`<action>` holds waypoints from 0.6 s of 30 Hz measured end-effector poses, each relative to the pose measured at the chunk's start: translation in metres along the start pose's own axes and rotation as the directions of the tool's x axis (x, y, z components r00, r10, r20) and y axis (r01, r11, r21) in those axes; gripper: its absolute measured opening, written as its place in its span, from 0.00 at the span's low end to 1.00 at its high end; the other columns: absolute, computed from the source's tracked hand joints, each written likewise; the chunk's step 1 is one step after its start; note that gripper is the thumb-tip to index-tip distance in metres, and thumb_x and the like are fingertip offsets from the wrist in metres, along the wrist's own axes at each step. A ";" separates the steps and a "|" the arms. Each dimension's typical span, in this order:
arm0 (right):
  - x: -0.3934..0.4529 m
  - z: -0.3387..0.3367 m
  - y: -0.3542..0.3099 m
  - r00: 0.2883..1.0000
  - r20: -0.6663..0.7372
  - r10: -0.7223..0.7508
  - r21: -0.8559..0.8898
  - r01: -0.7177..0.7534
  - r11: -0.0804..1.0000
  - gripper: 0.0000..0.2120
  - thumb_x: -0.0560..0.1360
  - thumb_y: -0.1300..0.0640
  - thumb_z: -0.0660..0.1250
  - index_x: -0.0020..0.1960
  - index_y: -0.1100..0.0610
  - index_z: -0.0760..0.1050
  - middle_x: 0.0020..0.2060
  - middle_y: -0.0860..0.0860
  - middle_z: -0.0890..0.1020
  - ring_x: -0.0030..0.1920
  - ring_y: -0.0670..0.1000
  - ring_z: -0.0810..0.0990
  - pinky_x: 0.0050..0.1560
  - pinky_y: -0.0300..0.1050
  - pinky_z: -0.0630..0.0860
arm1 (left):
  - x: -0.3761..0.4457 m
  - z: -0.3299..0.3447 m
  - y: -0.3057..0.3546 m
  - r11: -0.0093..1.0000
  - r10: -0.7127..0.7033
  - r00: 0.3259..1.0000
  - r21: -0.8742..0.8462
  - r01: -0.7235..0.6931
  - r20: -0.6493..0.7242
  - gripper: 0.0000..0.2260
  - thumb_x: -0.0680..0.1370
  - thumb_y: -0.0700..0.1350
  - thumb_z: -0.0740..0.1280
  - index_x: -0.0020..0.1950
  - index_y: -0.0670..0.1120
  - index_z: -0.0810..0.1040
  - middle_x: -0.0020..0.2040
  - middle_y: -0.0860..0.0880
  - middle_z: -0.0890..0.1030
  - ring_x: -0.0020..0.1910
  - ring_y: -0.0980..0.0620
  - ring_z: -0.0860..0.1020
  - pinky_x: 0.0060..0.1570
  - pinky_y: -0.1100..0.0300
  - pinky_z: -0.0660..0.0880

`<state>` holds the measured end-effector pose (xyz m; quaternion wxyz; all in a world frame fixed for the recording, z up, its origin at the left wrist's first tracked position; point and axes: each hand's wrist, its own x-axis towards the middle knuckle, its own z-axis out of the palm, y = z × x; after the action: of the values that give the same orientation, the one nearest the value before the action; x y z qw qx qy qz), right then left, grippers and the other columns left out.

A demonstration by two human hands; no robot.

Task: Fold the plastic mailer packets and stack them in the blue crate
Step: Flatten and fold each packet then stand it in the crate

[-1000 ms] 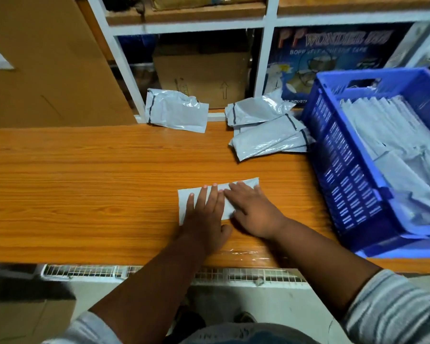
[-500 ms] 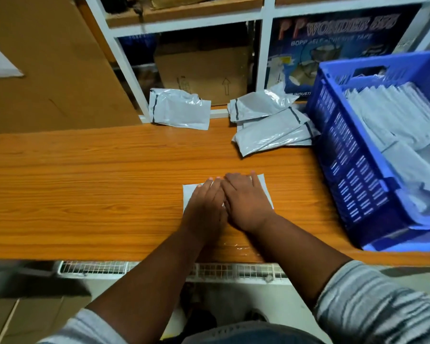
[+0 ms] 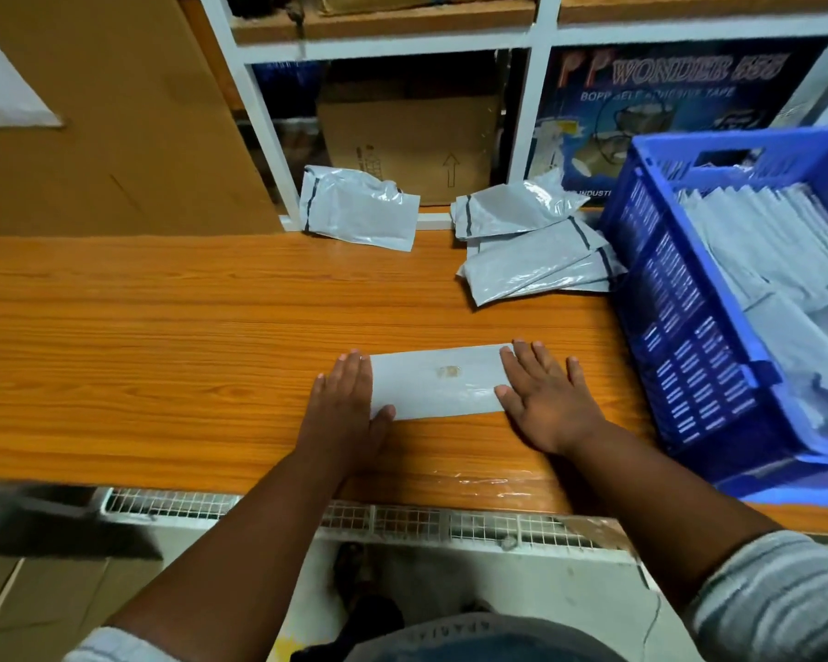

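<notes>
From the head camera, the step in hand looks like flattening a fold: a folded mailer packet (image 3: 438, 382) lies as a long narrow strip on the wooden table (image 3: 163, 336), and the left hand (image 3: 345, 403) and right hand (image 3: 543, 398) press down on its two ends with straight, spread fingers, gripping nothing. The left fingers (image 3: 352, 370) cover the strip's left edge, with the thumb lying across its near left corner; the right fingers (image 3: 522, 360) overlap its right edge, and the bare middle of the strip lies between the two hands. The packet is pale grey, smooth and flat, with a small brownish mark near its centre. My judgement is that the crease is about set, so the next move calls for either one more fold or picking the strip up and carrying it to the blue crate (image 3: 660, 260), which stands just right of the right fingers and already holds rows of folded packets. Beyond the fingertips, well apart from them, a loose pile of unfolded mailers (image 3: 536, 250) lies beside the crate, and a single crumpled mailer (image 3: 359, 215) lies further left against the white shelf frame (image 3: 264, 136), so plenty of work seems left.
</notes>
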<state>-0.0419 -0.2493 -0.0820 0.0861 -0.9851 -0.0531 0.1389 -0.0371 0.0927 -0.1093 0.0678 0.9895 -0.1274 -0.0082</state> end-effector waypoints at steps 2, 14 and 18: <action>0.003 -0.005 -0.014 0.994 -0.106 0.006 0.038 -0.002 0.999 0.33 0.87 0.36 0.43 0.87 0.50 0.50 0.87 0.52 0.49 0.86 0.55 0.43 0.83 0.67 0.44 | 0.000 -0.009 0.014 1.000 0.025 0.999 -0.018 -0.025 -0.023 0.37 0.82 0.61 0.57 0.86 0.42 0.57 0.86 0.39 0.58 0.85 0.38 0.56 0.79 0.33 0.58; 0.022 0.020 -0.042 0.982 -0.088 -0.168 -0.070 0.162 0.984 0.37 0.84 0.29 0.42 0.87 0.44 0.42 0.87 0.49 0.45 0.86 0.55 0.41 0.83 0.68 0.40 | 0.007 0.005 0.014 0.996 0.090 0.995 0.001 -0.090 -0.035 0.35 0.82 0.61 0.58 0.84 0.42 0.62 0.83 0.38 0.64 0.82 0.35 0.63 0.76 0.32 0.63; 0.018 0.006 -0.024 0.995 -0.052 -0.081 -0.001 0.081 0.997 0.39 0.83 0.27 0.43 0.87 0.46 0.46 0.87 0.49 0.45 0.86 0.54 0.40 0.82 0.70 0.38 | -0.004 0.003 -0.007 0.998 -0.054 0.998 0.021 0.054 -0.026 0.40 0.83 0.68 0.53 0.86 0.41 0.57 0.85 0.40 0.62 0.84 0.39 0.60 0.79 0.34 0.60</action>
<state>-0.0285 -0.2229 -0.0879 0.0937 -0.9854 -0.0904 0.1098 -0.0397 0.1006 -0.1135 0.0583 0.9933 -0.0999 0.0037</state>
